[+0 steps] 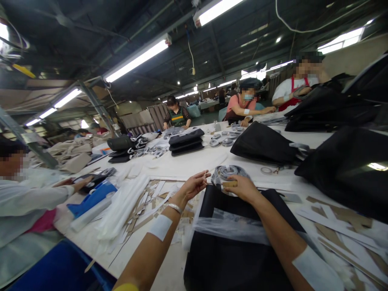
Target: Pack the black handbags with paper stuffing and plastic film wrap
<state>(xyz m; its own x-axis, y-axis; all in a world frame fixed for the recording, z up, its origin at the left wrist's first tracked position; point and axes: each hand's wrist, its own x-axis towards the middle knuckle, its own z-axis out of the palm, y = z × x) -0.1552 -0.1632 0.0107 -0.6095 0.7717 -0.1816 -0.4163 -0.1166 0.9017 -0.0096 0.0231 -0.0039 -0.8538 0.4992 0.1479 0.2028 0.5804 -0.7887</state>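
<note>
While left hand [194,186] pinches thin string [205,176], right hand [243,188] at 3 o'clock clamps tan tag [229,184]. Risk: string likely slips or snags strap bundle [226,173] at 12 o'clock if pinch loosens.

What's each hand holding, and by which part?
Left hand pinches a thin thread, part unclear; right hand grips a tan tag by its right end.
</note>
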